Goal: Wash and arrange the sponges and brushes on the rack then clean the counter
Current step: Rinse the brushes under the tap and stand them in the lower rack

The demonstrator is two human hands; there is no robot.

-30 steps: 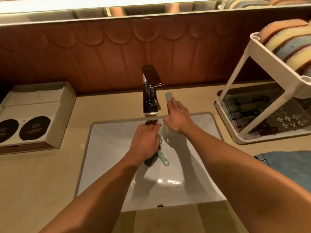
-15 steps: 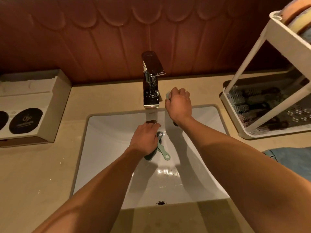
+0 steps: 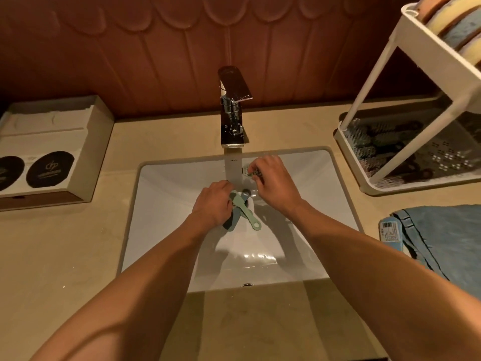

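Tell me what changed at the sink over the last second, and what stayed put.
The right hand reached to the counter beside the faucet, closed on a small brush lying there, and brought it back over the sink next to the water stream. The left hand stayed under the faucet, gripping the green and blue brush handles. Rack, sponges and blue cloth did not move.

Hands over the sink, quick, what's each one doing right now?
Left hand: closed on green and blue plastic brush handles.
Right hand: closed on a small dark-bristled brush.
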